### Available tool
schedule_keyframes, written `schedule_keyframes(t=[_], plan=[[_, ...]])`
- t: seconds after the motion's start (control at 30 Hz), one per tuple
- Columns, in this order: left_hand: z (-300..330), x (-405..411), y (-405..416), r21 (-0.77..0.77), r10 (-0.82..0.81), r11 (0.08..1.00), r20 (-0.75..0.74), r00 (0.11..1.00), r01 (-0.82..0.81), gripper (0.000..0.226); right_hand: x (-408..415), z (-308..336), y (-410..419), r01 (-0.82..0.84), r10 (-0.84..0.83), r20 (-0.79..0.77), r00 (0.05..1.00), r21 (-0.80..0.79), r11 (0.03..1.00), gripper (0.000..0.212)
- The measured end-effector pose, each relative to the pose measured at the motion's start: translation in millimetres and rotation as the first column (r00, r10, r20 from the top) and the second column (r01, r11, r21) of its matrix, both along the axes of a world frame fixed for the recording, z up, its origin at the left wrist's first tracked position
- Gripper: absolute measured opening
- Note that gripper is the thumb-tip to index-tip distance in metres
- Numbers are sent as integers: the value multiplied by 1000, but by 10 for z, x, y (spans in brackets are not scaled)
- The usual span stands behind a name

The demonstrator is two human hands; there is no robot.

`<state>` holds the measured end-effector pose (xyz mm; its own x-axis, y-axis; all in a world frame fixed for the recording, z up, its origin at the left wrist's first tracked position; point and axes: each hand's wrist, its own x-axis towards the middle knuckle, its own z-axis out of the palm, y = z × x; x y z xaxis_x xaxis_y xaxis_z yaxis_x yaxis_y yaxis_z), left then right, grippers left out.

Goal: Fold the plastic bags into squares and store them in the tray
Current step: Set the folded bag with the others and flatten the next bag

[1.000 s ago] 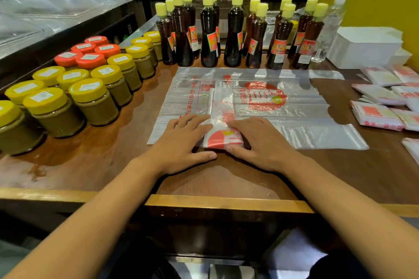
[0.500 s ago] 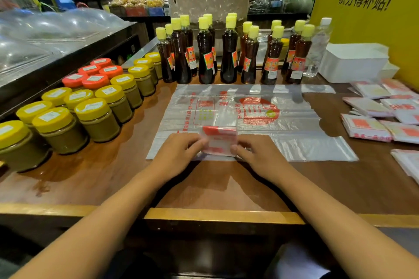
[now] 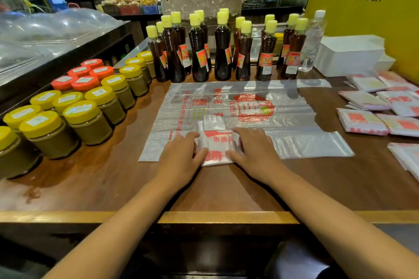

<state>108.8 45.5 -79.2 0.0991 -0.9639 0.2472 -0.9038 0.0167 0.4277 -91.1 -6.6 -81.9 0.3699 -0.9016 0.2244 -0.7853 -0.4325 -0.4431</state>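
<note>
While a flat clear bag [image 3: 238, 108] printed in red is spread on the wooden counter [image 3: 113, 179], a small folded bag [image 3: 215, 142] atop its 6 o'clock edge is pinched by the left hand [image 3: 181, 156] and right hand [image 3: 254, 154]. Thirteen yellow-capped brown bottles [image 3: 223, 52] are seen at 12 o'clock, folded squares [image 3: 362, 120] at 3 o'clock, a white tray [image 3: 349, 56] at 2 o'clock.

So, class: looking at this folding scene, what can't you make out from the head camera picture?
- Folded bag: its side edges, covered by the left hand and right hand.
- White tray: its inside, hidden by its own wall.
- Stack of folded bags: cut off by the right edge.
- Bottle labels: print too small to read.
</note>
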Motion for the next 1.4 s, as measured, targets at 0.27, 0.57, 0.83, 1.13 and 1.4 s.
schedule_keyframes(t=[0.27, 0.57, 0.83, 1.13, 1.4], plan=[[-8, 30, -50, 103, -285, 958, 274, 919, 267, 63, 27, 17, -26, -286, 257, -206, 944, -127, 950, 65], [26, 96, 42, 139, -269, 959, 190, 944, 246, 57, 16, 12, -142, -371, 391, -242, 888, 128, 920, 55], [-12, 133, 60, 101, -260, 963, 84, 962, 251, 55, -5, -11, -122, -395, 410, -186, 893, 114, 911, 62], [-28, 201, -11, 126, -225, 969, 86, 971, 214, 53, -40, -12, -148, -449, 459, -111, 881, 109, 887, 55], [-45, 301, 78, 235, -346, 925, 195, 918, 298, 81, -91, 50, -79, -450, 481, -239, 844, 174, 876, 91]])
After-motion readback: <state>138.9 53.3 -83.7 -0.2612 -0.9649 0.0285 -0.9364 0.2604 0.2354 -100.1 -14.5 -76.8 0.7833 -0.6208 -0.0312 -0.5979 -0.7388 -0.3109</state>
